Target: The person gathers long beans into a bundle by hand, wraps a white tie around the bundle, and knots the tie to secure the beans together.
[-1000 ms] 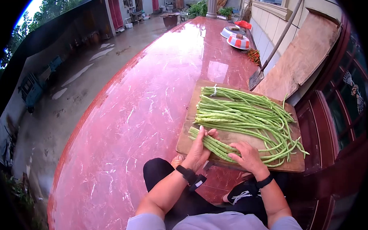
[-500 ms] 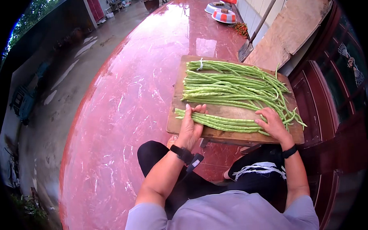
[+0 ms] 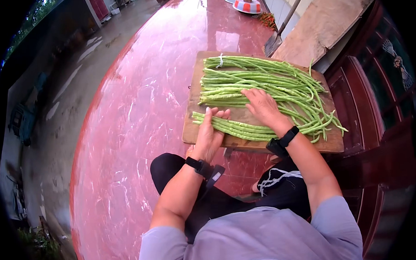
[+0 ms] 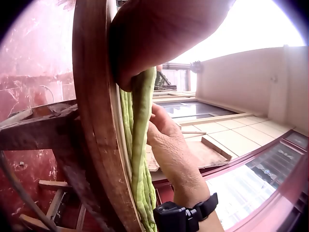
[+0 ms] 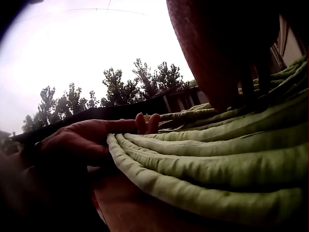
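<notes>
Several long green beans [image 3: 242, 129] lie as a small bunch along the near edge of a wooden board [image 3: 189, 130]. My left hand [image 3: 211, 133] grips this bunch near its left end, thumb across the top. Behind it, a larger spread of long beans [image 3: 261, 77] covers the board, its far bundle bound with a white tie [image 3: 221, 60]. My right hand [image 3: 264, 110] reaches over the small bunch, its fingers loosely bent and fingertips at the front of the spread. In the right wrist view that hand [image 5: 222, 53] is dark, its fingertips down among the beans.
The board rests on a wooden stand [image 4: 38, 128] over a red marbled floor [image 3: 126, 146]. Farther back are a shovel [image 3: 274, 43], a leaning plywood sheet [image 3: 323, 27], red peppers [image 3: 268, 20] and a red-and-white basin [image 3: 247, 5]. A dark red door [image 3: 353, 97] stands at the right.
My right hand has left the right part of the small bunch and moved left and away to the larger spread. My left hand keeps its grip. The head view has tilted downward.
</notes>
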Motion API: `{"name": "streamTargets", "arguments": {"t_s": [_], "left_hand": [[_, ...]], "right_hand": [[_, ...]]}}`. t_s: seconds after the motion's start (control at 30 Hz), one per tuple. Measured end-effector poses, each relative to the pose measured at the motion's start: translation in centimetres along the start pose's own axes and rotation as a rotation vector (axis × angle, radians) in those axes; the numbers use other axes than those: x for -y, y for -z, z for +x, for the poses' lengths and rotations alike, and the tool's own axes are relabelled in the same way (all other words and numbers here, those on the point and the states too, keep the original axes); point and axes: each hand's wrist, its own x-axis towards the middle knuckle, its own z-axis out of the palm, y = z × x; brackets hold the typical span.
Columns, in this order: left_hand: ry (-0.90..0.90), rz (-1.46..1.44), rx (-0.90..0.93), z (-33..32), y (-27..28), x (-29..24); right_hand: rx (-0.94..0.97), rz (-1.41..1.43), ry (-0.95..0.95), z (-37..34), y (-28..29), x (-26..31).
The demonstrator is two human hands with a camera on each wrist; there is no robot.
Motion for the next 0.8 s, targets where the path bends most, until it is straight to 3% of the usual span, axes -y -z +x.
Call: {"name": "streamTargets", "arguments": {"t_s": [0.1, 0.33, 0.37, 0.5, 0.8], "left_hand": [[0.018, -0.018, -0.015, 0.2, 0.2, 0.1], [0.022, 0.022, -0.026, 0.2, 0.1, 0.0], [0.028, 0.028, -0.033, 0.0, -0.1, 0.0], [0.027, 0.032, -0.051, 0.1, -0.2, 0.0], [0.034, 0.047, 0.047, 0.7, 0.3, -0.2]], "right_hand": [[-0.069, -0.040, -0.168, 0.1, -1.2, 0.2], [-0.177, -0.135, -0.043, -1.5, -0.3, 0.8], [-0.094, -0.120, -0.056, -1.9, -0.6, 0.7], [-0.073, -0.120, -0.128, -2.5, -1.6, 1.4], [-0.059, -0.092, -0.045, -2.7, -2.5, -0.3]]}}
